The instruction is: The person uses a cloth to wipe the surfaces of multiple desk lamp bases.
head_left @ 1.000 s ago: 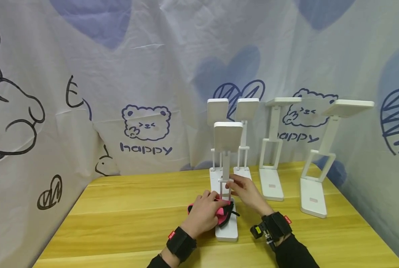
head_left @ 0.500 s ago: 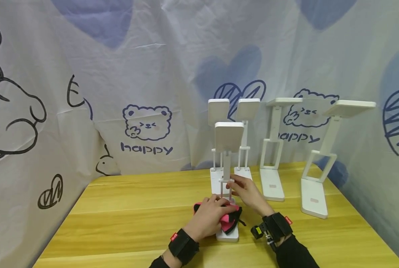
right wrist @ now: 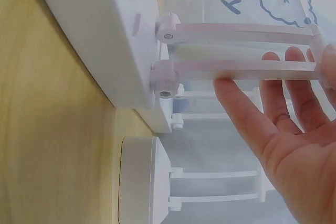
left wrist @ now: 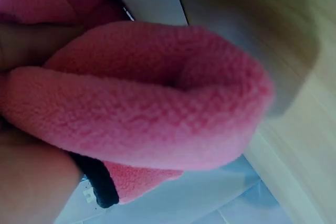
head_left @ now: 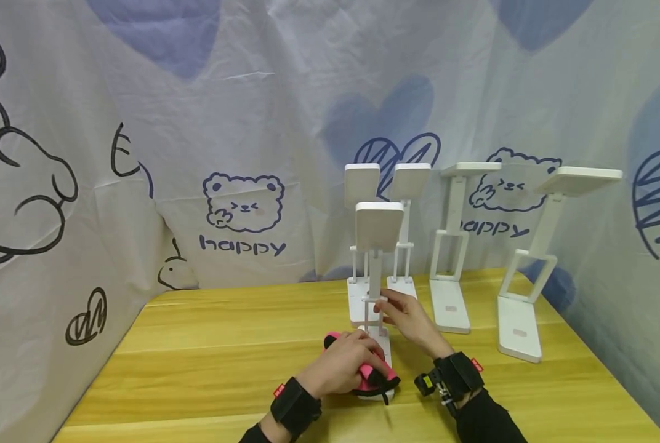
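Note:
A white desk lamp point(head_left: 378, 226) stands at the front of the group, its panel raised above a long flat base. My left hand point(head_left: 343, 364) grips a fuzzy pink cloth point(head_left: 370, 376) with black edging, bunched over the front part of that base. Up close, the left wrist view has the folded cloth point(left wrist: 157, 114) between the fingers, hiding much of the base. My right hand point(head_left: 410, 320) holds the same lamp by its lower stem; in the right wrist view the index finger point(right wrist: 236, 98) touches one white bar point(right wrist: 241, 70) and other fingers reach behind it.
Several similar white lamps stand behind and to the right, including a rear lamp point(head_left: 361, 184), a tilted one point(head_left: 450, 304) and the rightmost lamp point(head_left: 518, 326). All are on a yellow wood-grain table point(head_left: 213, 351). A printed curtain point(head_left: 285, 123) hangs behind.
The left hand and pink cloth have slid down the lamp's base toward its front end, uncovering the part near the stem. My right hand keeps its place on the stem.

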